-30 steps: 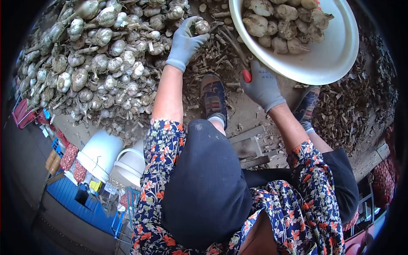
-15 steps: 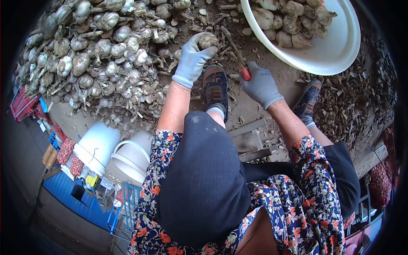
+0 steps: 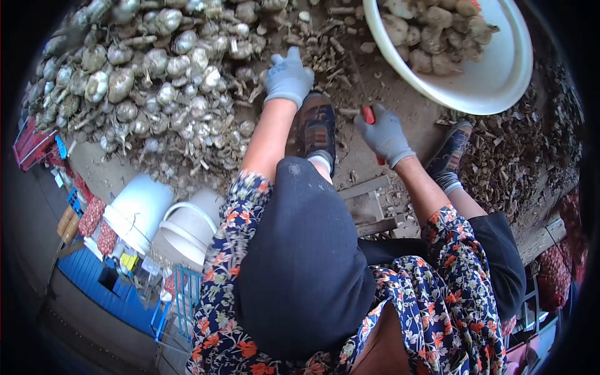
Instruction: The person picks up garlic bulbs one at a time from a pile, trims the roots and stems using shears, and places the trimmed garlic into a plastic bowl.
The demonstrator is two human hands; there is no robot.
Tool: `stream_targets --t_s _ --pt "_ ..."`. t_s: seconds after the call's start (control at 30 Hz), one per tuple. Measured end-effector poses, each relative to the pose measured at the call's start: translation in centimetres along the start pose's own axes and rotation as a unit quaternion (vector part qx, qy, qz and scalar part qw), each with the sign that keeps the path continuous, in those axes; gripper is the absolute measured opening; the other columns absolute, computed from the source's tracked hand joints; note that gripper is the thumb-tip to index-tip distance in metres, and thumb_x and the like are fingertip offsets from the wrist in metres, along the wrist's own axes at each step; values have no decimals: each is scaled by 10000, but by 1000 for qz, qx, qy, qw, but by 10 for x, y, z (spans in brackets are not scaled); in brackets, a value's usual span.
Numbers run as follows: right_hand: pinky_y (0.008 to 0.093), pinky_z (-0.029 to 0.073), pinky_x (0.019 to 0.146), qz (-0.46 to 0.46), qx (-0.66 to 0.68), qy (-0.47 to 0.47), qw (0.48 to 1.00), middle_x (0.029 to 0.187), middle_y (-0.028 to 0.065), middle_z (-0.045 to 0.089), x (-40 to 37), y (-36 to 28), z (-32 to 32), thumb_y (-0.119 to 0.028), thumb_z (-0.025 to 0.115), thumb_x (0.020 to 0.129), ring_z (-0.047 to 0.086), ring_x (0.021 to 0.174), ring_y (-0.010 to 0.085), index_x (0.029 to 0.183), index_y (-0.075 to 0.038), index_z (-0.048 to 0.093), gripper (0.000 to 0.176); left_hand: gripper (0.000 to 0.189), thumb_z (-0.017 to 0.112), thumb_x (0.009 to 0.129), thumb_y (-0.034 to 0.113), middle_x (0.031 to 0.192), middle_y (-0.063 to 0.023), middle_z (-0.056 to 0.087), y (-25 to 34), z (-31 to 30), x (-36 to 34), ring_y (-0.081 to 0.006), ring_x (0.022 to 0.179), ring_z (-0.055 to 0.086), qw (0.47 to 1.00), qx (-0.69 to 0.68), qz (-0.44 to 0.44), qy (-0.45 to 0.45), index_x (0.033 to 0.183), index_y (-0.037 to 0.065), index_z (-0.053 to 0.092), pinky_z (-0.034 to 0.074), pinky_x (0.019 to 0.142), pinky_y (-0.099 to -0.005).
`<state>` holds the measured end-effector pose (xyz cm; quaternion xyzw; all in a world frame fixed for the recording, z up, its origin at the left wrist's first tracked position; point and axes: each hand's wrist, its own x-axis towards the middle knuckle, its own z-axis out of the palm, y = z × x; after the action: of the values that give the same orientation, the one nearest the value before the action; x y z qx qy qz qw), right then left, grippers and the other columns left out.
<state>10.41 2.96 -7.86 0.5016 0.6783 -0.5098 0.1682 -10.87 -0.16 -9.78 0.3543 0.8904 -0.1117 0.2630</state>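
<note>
My left hand, in a grey-blue work glove, is over the littered ground at the right edge of a big heap of garlic bulbs. Its fingers are spread, back of the hand upward, and no bulb shows in it. My gloved right hand is closed around the red handle of a knife. The thin dark blade points away from me, blurred against the soil. Beyond that hand stands a white basin with several garlic bulbs in it.
Cut stems and dry skins litter the ground, with a thick layer of scraps at right. My shoes stand between heap and basin. White buckets, red net sacks and a wooden frame are nearby.
The garlic bulb that my left hand held is out of sight. That hand has turned over, its fingers spread. My right hand has dipped slightly, still with the knife.
</note>
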Motion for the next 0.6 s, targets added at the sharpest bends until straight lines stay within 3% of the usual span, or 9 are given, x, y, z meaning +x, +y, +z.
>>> stream_targets --t_s 0.13,0.17,0.2,0.4,0.43,0.47,0.5,0.53,0.6 --pt "497 470 817 4 7 33 999 925 331 603 2 15 5 -346 551 833 566 923 497 1006 29 527 414 430 604 788 282 1096 -242 593 -36 27 20 -410 1039 565 996 -83 21 34 1135 42 522 470 888 -454" --pt "499 463 839 7 39 24 999 952 324 606 -1 13 3 -364 566 826 563 939 498 1050 41 520 465 381 603 825 275 1083 -212 611 -49 24 22 -346 947 613 947 -293 106 72 1105 28 526 515 792 -440" --pt "480 457 870 31 49 2 998 1003 322 599 -4 16 1 -372 576 818 561 982 480 1078 46 521 495 259 544 900 238 986 -148 620 -61 30 17 -242 833 630 842 -530 -98 -24 1065 40 537 542 653 -376" --pt "450 444 898 57 68 -42 995 1082 301 591 -14 23 -10 -362 582 804 563 1037 443 1089 34 531 490 214 434 975 213 897 -76 569 64 -174 41 -151 839 612 539 -812 211 -79 1049 42 538 546 658 -266" --pt "448 445 896 56 63 -39 996 1078 302 592 -15 24 -8 -358 582 801 564 1035 443 1083 33 533 484 243 431 978 238 961 -74 575 88 -196 52 -163 885 612 616 -725 303 -49 1080 44 536 552 712 -280" --pt "447 447 894 54 56 -41 996 1074 303 593 -15 25 -7 -354 582 798 564 1034 444 1078 32 534 479 297 455 969 300 998 -76 596 96 -198 42 -185 853 629 550 -809 187 -85 1107 51 539 561 724 -306" --pt "446 449 888 42 70 -20 996 1060 310 593 -10 22 -15 -344 592 790 563 1024 452 1072 34 533 476 308 487 964 262 1052 -83 594 120 -232 56 -172 874 592 624 -686 359 -104 1171 37 526 507 837 -322" --pt "450 450 880 40 72 -12 997 1043 318 592 -8 23 -15 -330 607 782 557 1016 464 1074 29 529 470 280 566 921 293 914 -79 650 126 -233 64 -181 697 645 562 -768 294 -88 1057 48 574 537 623 -285" --pt "461 465 833 27 76 5 997 993 309 606 -3 27 -11 -285 625 776 560 982 474 1028 11 536 398 815 726 812 276 1174 -137 490 76 -228 66 -196 693 613 649 -701 296 -13 1417 79 217 531 599 -288"
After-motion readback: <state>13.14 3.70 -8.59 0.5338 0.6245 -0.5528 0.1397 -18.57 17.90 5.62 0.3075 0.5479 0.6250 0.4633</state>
